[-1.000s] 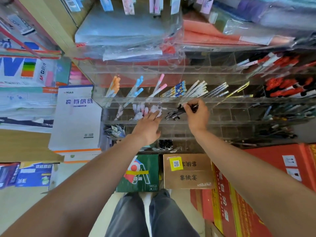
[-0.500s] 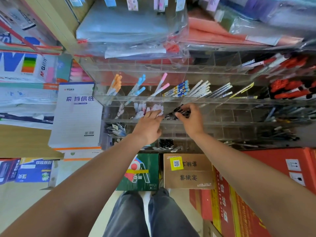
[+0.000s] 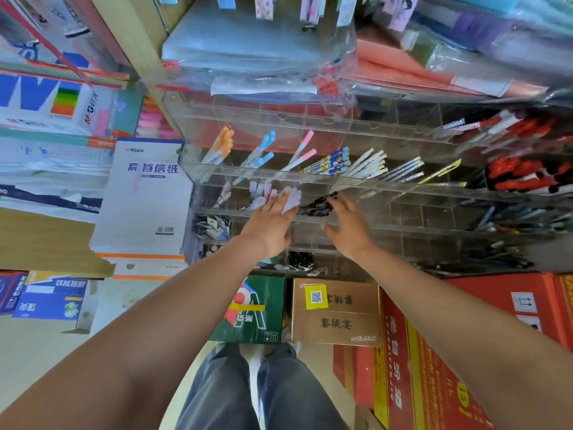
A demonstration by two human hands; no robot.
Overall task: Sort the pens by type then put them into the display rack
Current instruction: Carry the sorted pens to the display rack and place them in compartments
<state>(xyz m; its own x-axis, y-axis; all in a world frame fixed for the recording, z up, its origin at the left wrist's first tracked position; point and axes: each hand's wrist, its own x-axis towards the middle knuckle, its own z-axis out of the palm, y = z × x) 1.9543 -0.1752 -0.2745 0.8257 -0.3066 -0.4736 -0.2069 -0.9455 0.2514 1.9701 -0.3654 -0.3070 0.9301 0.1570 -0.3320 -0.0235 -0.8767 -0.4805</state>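
Observation:
A clear acrylic display rack (image 3: 403, 187) holds pens sorted in compartments: orange-capped (image 3: 221, 147), blue-capped (image 3: 263, 150), pink-capped (image 3: 302, 153), blue-and-yellow (image 3: 328, 161) and white pens (image 3: 369, 164). A bunch of black pens (image 3: 317, 206) lies in a lower compartment. My right hand (image 3: 348, 226) hovers just right of them, fingers spread, holding nothing. My left hand (image 3: 271, 226) reaches to the compartment of pale capped pens (image 3: 290, 200), its straight fingertips touching them.
Red-capped pens (image 3: 521, 175) fill the rack's right side. A pad of lined paper (image 3: 145, 197) leans at the left. Green (image 3: 251, 308), brown (image 3: 336, 311) and red cartons (image 3: 434, 352) stand on the floor below, by my legs.
My right hand let go of the black pens, which now lie in the compartment, and drew back open. My left hand slid forward onto the pale pens.

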